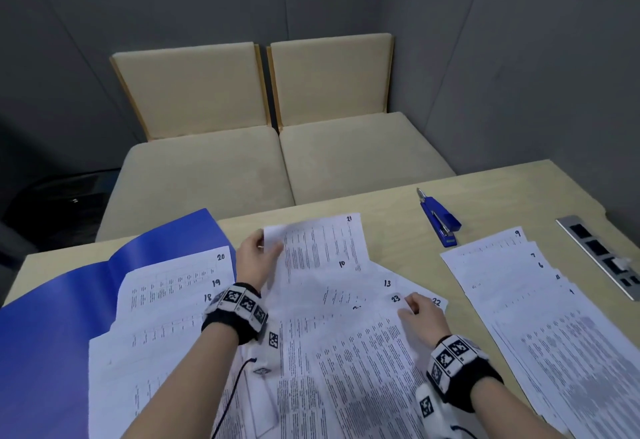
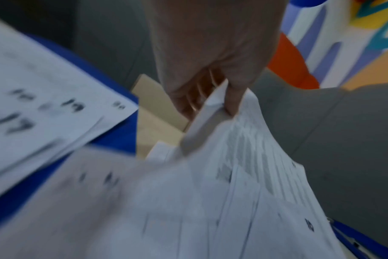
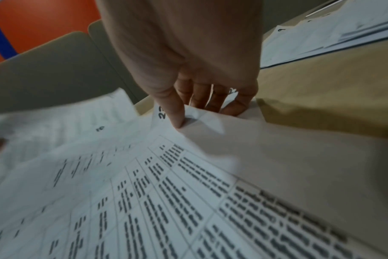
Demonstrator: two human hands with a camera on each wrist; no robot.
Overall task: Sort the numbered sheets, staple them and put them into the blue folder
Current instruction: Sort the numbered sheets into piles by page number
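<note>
My left hand [image 1: 254, 258] is at the far left corner of the sheet marked 21 [image 1: 322, 244], thumb on top and fingers [image 2: 234, 99] curled under, so they are clamped on that corner; the left wrist view shows the paper lifted and bowed off the pile. My right hand [image 1: 420, 317] sits at the top corner of the sheet marked 23 [image 1: 367, 345]. From the right wrist view I see its fingers [image 3: 177, 112] curled, the forefinger tip pressing the paper and the others bent round the raised corner, so I read it as pinching that sheet.

The loose middle pile lies on the table [image 1: 502, 193] in front of me, with sheets marked 10, 13 and 22 fanned out between my hands. To my left the blue folder [image 1: 62, 303] lies open and flat, and a stack of sheets [image 1: 173, 286] showing 20, 19 and 18 rests on its right half. To my right a separate fanned stack [image 1: 512, 286] has 9 on its far sheet, with 7 and 6 below; the lower numbers I cannot read. The blue stapler [image 1: 441, 220] lies on the table beyond that stack, apart from all the paper. A metal socket panel [image 1: 602, 255] is set into the table at the far right. Two beige cushioned seats [image 1: 277, 148] stand past the table's far edge.
</note>
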